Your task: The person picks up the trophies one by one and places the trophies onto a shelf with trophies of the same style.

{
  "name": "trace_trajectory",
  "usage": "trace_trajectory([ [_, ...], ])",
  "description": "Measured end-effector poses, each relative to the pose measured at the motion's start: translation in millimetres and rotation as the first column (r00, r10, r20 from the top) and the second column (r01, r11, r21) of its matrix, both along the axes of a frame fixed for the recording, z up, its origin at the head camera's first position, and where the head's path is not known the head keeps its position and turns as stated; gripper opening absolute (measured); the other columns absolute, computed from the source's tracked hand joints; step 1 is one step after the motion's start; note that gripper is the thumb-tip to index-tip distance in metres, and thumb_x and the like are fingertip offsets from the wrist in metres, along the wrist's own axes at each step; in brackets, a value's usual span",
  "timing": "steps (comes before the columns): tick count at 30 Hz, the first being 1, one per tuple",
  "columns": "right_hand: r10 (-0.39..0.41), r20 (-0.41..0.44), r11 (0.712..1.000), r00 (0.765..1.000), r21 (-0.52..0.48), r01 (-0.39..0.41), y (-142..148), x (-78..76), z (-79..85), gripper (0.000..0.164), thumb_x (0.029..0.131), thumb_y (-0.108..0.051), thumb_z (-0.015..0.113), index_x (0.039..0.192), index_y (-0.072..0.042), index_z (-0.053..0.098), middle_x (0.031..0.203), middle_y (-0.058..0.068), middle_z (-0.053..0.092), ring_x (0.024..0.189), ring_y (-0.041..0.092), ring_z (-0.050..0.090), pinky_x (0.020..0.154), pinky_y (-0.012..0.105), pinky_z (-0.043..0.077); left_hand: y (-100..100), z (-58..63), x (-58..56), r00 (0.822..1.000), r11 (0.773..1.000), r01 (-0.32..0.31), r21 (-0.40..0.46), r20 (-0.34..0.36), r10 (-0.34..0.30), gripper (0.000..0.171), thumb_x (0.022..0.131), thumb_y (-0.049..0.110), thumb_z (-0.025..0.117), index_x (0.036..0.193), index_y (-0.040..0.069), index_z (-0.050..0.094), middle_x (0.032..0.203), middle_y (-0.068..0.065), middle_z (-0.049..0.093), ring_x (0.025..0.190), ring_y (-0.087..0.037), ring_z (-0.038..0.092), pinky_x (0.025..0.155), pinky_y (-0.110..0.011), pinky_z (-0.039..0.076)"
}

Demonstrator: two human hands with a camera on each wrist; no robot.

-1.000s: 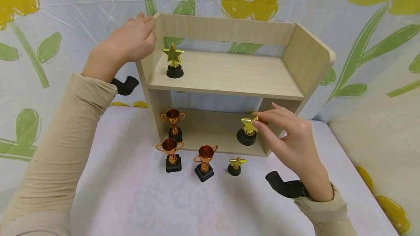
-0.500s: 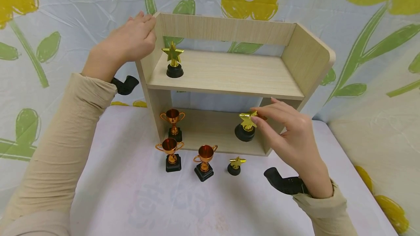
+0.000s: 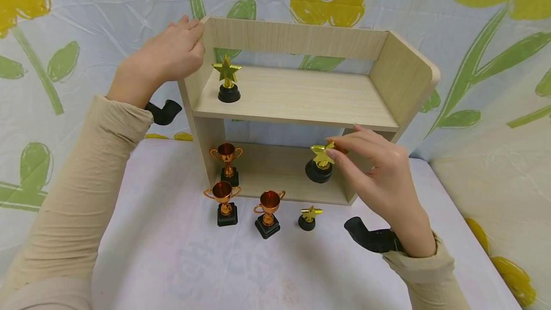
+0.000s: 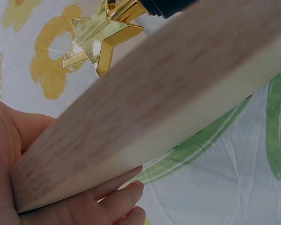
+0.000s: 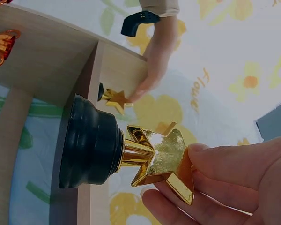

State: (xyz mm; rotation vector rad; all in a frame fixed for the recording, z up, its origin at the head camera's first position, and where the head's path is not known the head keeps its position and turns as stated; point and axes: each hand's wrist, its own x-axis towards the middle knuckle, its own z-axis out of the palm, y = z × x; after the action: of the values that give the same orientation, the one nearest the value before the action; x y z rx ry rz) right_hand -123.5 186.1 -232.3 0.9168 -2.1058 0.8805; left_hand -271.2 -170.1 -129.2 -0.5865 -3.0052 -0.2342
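Note:
My right hand [image 3: 383, 176] pinches a gold star trophy [image 5: 166, 152] by its star, between thumb and fingers. Its round black base [image 3: 319, 171] hangs tilted in front of the lower opening of a light wooden shelf [image 3: 292, 94]. My left hand [image 3: 168, 51] holds the top of the shelf's left side panel [image 4: 145, 108], thumb on one face and fingers on the other. Near that hand, another star trophy [image 3: 228, 78] stands upright at the left of the upper board.
A copper cup trophy [image 3: 226, 161] stands at the lower left of the shelf. On the white-covered table [image 3: 206, 271] in front are two more copper cups [image 3: 223, 202] [image 3: 269, 212] and a smaller gold star trophy [image 3: 307, 217]. A flower-print cloth [image 3: 86, 4] hangs behind.
My right hand has lifted the star trophy slightly and shifted it a little left. The left hand and the other trophies have stayed in place.

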Motion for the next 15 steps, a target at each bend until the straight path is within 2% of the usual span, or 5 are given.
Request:
trace_trajectory([
  [15, 0.018, -0.034, 1.000, 0.999, 0.013, -0.017, -1.8, -5.2, 8.8, 0.015, 0.080, 0.008, 0.075, 0.095, 0.004, 0.076, 0.088, 0.009, 0.075, 0.086, 0.017, 0.068, 0.110, 0.039, 0.044, 0.5, 0.6, 0.9, 1.000, 1.000, -0.003, -0.002, 0.009, 0.003, 0.060, 0.101, 0.019, 0.005, 0.156, -0.005, 0.000, 0.163, -0.022, -0.005, 0.149, -0.037, -0.013, 0.123, -0.046, -0.007],
])
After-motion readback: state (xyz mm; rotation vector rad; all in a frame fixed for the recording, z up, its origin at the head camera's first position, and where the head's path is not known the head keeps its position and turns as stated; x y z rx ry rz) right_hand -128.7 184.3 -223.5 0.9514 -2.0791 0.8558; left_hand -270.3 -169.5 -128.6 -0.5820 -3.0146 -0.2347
